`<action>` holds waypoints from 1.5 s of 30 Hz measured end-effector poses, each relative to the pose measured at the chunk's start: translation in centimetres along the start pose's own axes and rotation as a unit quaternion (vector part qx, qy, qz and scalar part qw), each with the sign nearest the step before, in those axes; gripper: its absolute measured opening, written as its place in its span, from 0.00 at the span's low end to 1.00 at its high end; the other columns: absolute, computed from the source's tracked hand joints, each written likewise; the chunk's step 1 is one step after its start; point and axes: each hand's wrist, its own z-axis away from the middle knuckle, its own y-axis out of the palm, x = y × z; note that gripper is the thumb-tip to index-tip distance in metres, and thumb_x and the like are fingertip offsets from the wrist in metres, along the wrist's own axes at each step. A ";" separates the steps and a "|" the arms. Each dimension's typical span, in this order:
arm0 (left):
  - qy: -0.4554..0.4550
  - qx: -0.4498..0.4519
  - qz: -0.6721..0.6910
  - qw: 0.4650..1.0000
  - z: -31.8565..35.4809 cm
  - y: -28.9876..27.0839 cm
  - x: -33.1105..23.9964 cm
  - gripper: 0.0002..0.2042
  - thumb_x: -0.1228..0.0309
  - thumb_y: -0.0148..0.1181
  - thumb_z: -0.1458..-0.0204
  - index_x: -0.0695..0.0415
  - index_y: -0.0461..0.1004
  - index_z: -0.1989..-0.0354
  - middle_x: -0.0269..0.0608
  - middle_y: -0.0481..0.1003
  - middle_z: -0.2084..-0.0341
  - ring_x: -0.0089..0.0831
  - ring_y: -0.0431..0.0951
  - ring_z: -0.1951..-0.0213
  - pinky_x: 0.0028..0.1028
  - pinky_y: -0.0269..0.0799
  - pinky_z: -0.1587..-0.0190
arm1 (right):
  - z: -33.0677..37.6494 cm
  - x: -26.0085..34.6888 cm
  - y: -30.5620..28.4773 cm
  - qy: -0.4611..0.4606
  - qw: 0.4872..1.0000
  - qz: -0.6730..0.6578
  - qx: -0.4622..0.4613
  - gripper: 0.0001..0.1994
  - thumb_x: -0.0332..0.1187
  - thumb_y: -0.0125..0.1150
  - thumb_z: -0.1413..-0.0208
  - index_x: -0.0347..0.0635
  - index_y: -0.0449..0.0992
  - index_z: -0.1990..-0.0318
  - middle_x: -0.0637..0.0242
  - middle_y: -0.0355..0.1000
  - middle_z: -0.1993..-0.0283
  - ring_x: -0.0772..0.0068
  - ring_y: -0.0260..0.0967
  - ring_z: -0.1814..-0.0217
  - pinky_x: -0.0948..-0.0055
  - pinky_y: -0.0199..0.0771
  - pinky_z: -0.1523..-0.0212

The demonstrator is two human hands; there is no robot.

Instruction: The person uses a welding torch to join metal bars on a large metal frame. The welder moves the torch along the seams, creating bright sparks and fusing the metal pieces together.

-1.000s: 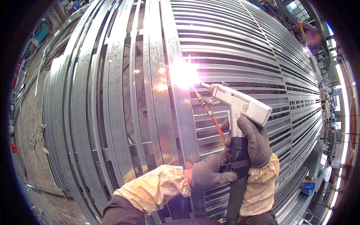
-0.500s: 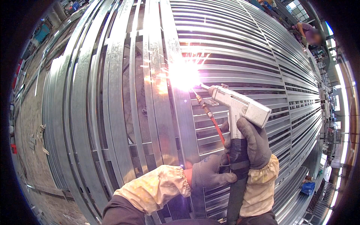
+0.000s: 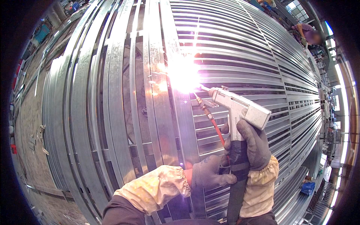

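My right hand [image 3: 256, 144], in a grey glove, is wrapped round the grip of a silver pistol-shaped welding gun [image 3: 240, 107]. Lower down, my gloved left hand [image 3: 212, 171] is closed against the gun's black-wrapped cable [image 3: 238, 165], thumb and fingers curled at its side. A red wire-feed tube [image 3: 218, 130] with a brass fitting runs alongside the gun toward its nozzle. At the nozzle a white-pink glare [image 3: 183, 75] with flying sparks hides the spot on the metal tube [image 3: 185, 123] beneath it.
Long galvanised tubes [image 3: 114, 112] lie side by side on the left; a panel of close-set metal bars [image 3: 240, 67] stretches right. Another person [image 3: 305, 33] bends over at the far right. A blue bag [image 3: 308, 188] lies at the lower right.
The gun's nozzle has dropped very slightly, and the glare and sparks have changed shape, with a long spark streak now rising upward. Both hands keep their hold.
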 end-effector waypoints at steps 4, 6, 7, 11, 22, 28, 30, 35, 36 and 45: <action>0.012 -0.013 0.017 1.000 -0.1 0.4 0.2 0.29 0.58 0.67 0.44 0.66 0.68 0.42 0.45 0.78 0.54 0.29 0.76 0.50 0.31 0.71 0.46 | 0.1 -0.1 0.0 0.001 1.000 0.000 0.000 0.19 0.38 0.58 0.36 0.29 0.69 0.46 0.54 0.76 0.62 0.72 0.77 0.73 0.75 0.81 0.79; -0.004 -0.018 0.043 0.999 0.0 0.5 0.2 0.28 0.58 0.67 0.45 0.66 0.69 0.42 0.45 0.78 0.54 0.29 0.77 0.51 0.31 0.72 0.47 | 0.1 -0.1 0.0 0.004 1.000 -0.005 0.001 0.19 0.37 0.58 0.36 0.29 0.69 0.47 0.53 0.76 0.62 0.72 0.77 0.73 0.75 0.81 0.79; -0.032 -0.015 0.060 0.998 0.1 0.5 -0.4 0.28 0.58 0.67 0.45 0.66 0.69 0.42 0.45 0.78 0.54 0.29 0.77 0.51 0.32 0.72 0.47 | 0.1 -0.1 -0.1 0.006 1.000 -0.007 0.001 0.19 0.37 0.58 0.36 0.29 0.69 0.47 0.53 0.76 0.62 0.72 0.77 0.73 0.76 0.81 0.79; -0.077 -0.005 0.026 0.997 0.3 0.1 -0.8 0.29 0.57 0.68 0.46 0.65 0.69 0.42 0.45 0.78 0.54 0.31 0.78 0.53 0.34 0.72 0.49 | -0.1 -0.6 -0.4 0.000 1.000 -0.009 0.001 0.18 0.37 0.58 0.36 0.29 0.70 0.47 0.53 0.76 0.62 0.72 0.77 0.73 0.76 0.81 0.79; -0.037 0.018 -0.005 0.999 0.2 -0.2 0.2 0.28 0.57 0.67 0.45 0.64 0.70 0.42 0.46 0.75 0.49 0.34 0.75 0.46 0.35 0.69 0.42 | 0.2 -0.5 -0.4 0.011 1.000 -0.005 -0.005 0.19 0.38 0.59 0.36 0.30 0.69 0.46 0.52 0.77 0.61 0.72 0.77 0.74 0.75 0.81 0.79; -0.061 0.050 -0.038 0.996 0.4 -0.6 0.5 0.27 0.59 0.66 0.44 0.64 0.70 0.42 0.44 0.74 0.46 0.34 0.74 0.44 0.36 0.68 0.40 | 0.3 -0.5 -0.5 0.010 1.000 -0.005 -0.008 0.19 0.37 0.58 0.36 0.30 0.68 0.45 0.52 0.77 0.60 0.71 0.77 0.75 0.74 0.82 0.79; -0.050 0.032 -0.046 0.997 0.3 -0.5 0.6 0.27 0.57 0.67 0.45 0.64 0.70 0.43 0.43 0.76 0.53 0.32 0.76 0.50 0.34 0.70 0.46 | 0.4 -0.3 -0.4 0.010 1.000 -0.003 -0.008 0.19 0.36 0.57 0.36 0.30 0.68 0.44 0.50 0.77 0.60 0.71 0.77 0.74 0.74 0.81 0.79; 0.010 0.012 -0.042 0.999 -0.1 0.0 0.2 0.27 0.55 0.68 0.46 0.64 0.71 0.46 0.39 0.79 0.72 0.25 0.77 0.68 0.28 0.72 0.62 | 1.0 0.0 -0.3 0.009 1.000 -0.017 -0.011 0.19 0.35 0.58 0.37 0.30 0.68 0.44 0.51 0.78 0.60 0.71 0.77 0.74 0.74 0.80 0.78; 0.037 0.012 -0.053 0.998 -0.1 0.0 0.4 0.26 0.55 0.67 0.45 0.64 0.71 0.47 0.38 0.78 0.73 0.25 0.76 0.70 0.28 0.71 0.65 | 1.1 -0.1 -0.6 0.009 1.000 -0.025 -0.011 0.19 0.35 0.60 0.37 0.30 0.69 0.45 0.53 0.78 0.60 0.72 0.77 0.73 0.75 0.80 0.77; -0.102 0.164 -0.069 0.979 -0.5 -0.5 -2.0 0.23 0.55 0.66 0.45 0.63 0.74 0.51 0.45 0.78 0.74 0.36 0.79 0.69 0.34 0.71 0.64 | 4.5 -1.0 -1.9 0.012 0.999 -0.012 -0.027 0.22 0.34 0.52 0.36 0.23 0.65 0.43 0.44 0.76 0.59 0.67 0.78 0.74 0.74 0.80 0.79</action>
